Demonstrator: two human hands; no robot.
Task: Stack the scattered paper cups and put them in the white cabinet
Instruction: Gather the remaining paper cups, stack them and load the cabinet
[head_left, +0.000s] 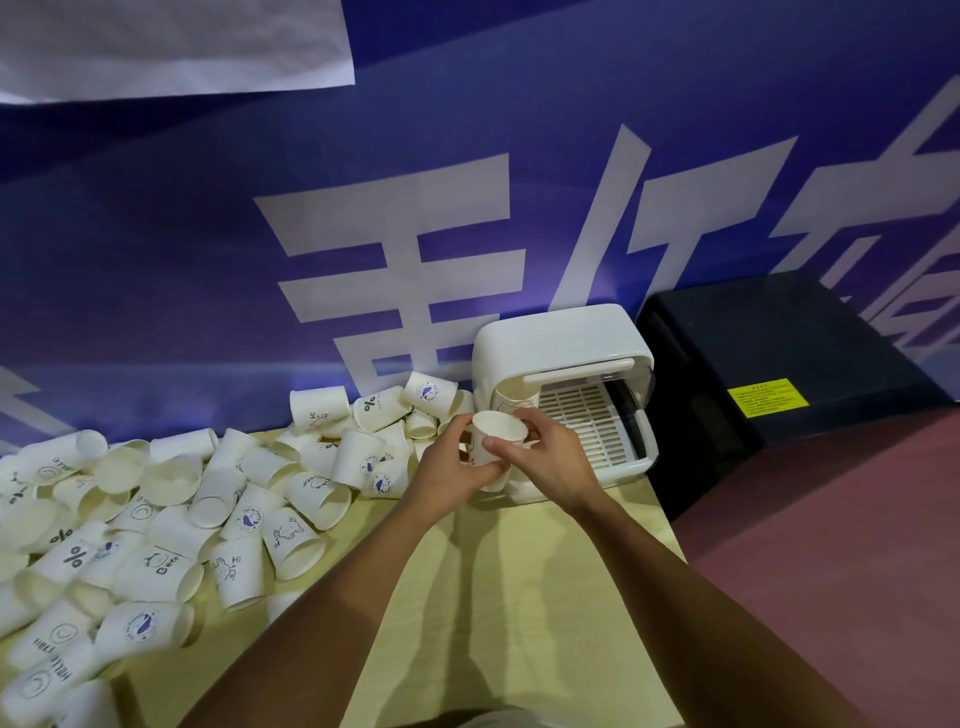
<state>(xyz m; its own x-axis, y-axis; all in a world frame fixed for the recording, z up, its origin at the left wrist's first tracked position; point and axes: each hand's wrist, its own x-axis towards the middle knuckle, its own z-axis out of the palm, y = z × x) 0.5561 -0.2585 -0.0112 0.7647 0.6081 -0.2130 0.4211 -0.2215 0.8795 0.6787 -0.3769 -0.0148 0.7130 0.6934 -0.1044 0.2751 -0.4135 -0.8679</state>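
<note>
Two bare forearms were extended from the lower edge of the frame over the pale yellow tabletop. At frame centre, an upright white printed paper cup was gripped between the left hand and the right hand. Fingers of both were curled round its wall, the right thumb laid across the near side below the rim. The cup was held just in front of the white plastic cabinet, right of centre, whose slatted rack was in view. The cup was judged light, thin-walled and easily crushed. A light hold round the wall, below the stiffer rolled rim, was indicated. Loose white paper cups were heaped at lower left.
</note>
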